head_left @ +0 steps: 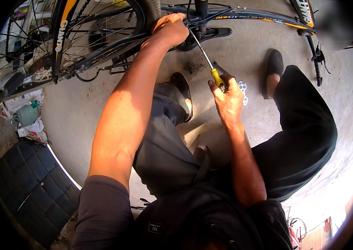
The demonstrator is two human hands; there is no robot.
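Right hand (229,100): fingers closed round the handle of a yellow-handled screwdriver (215,76). Shaft slants up and left to the bicycle (247,17); tip lost among dark parts near the lower end of the seat tube, so contact with anything there can't be judged.

Left hand (171,30): bent at the frame, beside the rear tyre (155,10). Most fingertips out of sight; can't tell how far the grip is open or what it has hold of. Forearm covers part of the frame's lower edge.

Concrete floor (234,54): perforated silver plate (244,93), left part behind the right hand. Dark bar (221,68) near the screwdriver handle, one end hidden by the hand; kind unclear. Dark debris (195,67) left of the shaft, too blurred to sort.

Front end of bicycle obscured by a round grey blur, upper right. Black gridded panel (39,187), lower left, runs into the dark lens rim.
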